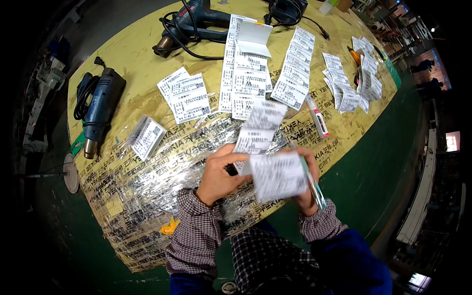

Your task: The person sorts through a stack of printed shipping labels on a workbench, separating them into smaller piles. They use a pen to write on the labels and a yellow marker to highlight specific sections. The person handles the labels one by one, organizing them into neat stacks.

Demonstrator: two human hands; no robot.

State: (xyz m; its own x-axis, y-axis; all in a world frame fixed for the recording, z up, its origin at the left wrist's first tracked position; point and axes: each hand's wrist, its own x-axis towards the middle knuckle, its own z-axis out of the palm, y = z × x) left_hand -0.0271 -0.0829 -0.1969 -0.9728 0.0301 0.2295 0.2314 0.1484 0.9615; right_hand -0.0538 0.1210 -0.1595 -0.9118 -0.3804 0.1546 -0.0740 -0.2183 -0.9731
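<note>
My left hand pinches the fold of a white strip of printed labels between thumb and fingers. The strip runs away from me across the table, its far part blurred. My right hand is closed around the near end of the paper, a blurred label panel that hides most of its fingers. A slim silver-and-teal tool, perhaps a pen or knife, also lies in the right hand, pointing toward the wrist. Beyond the hands are long label strips and a narrow red-and-white packet.
A blue heat gun lies at the left, another heat gun with its cord at the back. More labels and a folded label piece lie leftward. Label stacks sit by the right edge. Tape covers the yellow tabletop.
</note>
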